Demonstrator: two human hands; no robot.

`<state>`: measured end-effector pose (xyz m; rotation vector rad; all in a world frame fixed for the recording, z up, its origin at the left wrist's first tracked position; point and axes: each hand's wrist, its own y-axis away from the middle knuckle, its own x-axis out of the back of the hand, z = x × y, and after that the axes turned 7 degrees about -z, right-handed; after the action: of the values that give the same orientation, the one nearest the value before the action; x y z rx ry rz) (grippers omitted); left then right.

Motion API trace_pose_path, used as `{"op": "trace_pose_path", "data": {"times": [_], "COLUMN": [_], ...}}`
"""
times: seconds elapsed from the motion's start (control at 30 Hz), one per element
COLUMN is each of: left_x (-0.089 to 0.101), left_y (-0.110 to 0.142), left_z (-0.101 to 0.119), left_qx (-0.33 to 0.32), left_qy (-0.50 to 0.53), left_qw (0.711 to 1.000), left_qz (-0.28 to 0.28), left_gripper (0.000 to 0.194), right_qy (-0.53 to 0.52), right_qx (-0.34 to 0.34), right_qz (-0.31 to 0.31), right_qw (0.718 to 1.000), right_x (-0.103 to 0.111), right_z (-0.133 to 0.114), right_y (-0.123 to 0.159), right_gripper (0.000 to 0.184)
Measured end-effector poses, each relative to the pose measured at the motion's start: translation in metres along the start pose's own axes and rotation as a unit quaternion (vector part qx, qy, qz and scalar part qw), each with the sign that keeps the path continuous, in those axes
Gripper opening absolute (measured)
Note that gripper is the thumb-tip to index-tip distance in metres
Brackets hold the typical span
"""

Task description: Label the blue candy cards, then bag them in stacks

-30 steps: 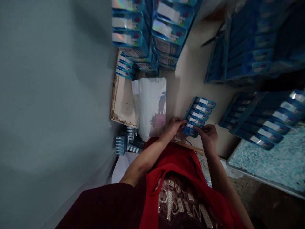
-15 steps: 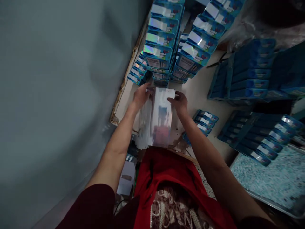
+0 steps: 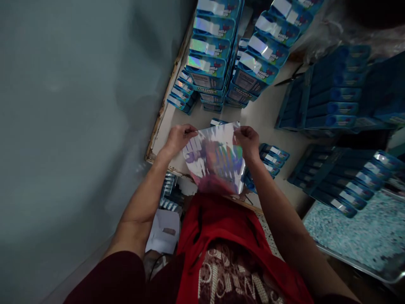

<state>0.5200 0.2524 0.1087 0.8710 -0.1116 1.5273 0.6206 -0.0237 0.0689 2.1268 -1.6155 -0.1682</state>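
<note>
Stretching out beneath it all, the pale table (image 3: 265,122) carries tall stacks of blue boxes (image 3: 207,65) at the far end, with bundled blue boxes (image 3: 335,105) over to the right. Down on the right sits the tray (image 3: 348,261), full of blue-and-white bits! Centre stage now: the shiny sheet (image 3: 217,160), held up at the table's near edge; whether single sheet or bag, can't tell. A short row of boxes (image 3: 275,156) lies partly behind the right arm. Left hand (image 3: 179,139) on one top corner, right hand (image 3: 248,141) on the other, fingertips pinched on both! Looks like the spreading-out step; the next move, I'd judge, calls for even, gentle tension against creasing.
</note>
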Motion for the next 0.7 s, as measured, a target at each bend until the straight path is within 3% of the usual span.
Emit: {"op": "trace_pose_path", "data": {"times": [0.03, 0.1, 0.17, 0.27, 0.43, 0.7], "left_x": [0.001, 0.002, 0.001, -0.001, 0.001, 0.005], "left_y": [0.002, 0.003, 0.002, 0.002, 0.003, 0.010], "left_z": [0.002, 0.007, 0.012, 0.019, 0.029, 0.045], "left_qx": [0.010, 0.018, 0.015, 0.012, 0.036, 0.100], "left_qy": [0.000, -0.011, -0.034, -0.076, -0.104, -0.217], "left_qw": [1.000, 1.000, 0.999, 0.997, 0.994, 0.971], "left_qz": [-0.001, 0.010, 0.021, 0.030, 0.022, -0.035], "left_gripper": [0.020, 0.020, 0.019, 0.018, 0.015, 0.029], "right_qy": [0.078, 0.233, 0.335, 0.393, 0.425, 0.480], "right_qx": [0.045, 0.140, 0.220, 0.291, 0.292, 0.282], "right_qz": [0.033, 0.057, -0.005, -0.123, -0.172, -0.202], "right_qw": [0.995, 0.961, 0.916, 0.864, 0.839, 0.806], "right_x": [0.000, -0.004, -0.016, -0.045, -0.082, -0.081], "right_z": [-0.004, -0.015, -0.028, -0.042, -0.043, -0.040], "right_y": [0.005, 0.016, 0.026, 0.035, 0.036, 0.056], "right_gripper": [0.029, 0.036, 0.035, 0.032, 0.038, 0.046]}}
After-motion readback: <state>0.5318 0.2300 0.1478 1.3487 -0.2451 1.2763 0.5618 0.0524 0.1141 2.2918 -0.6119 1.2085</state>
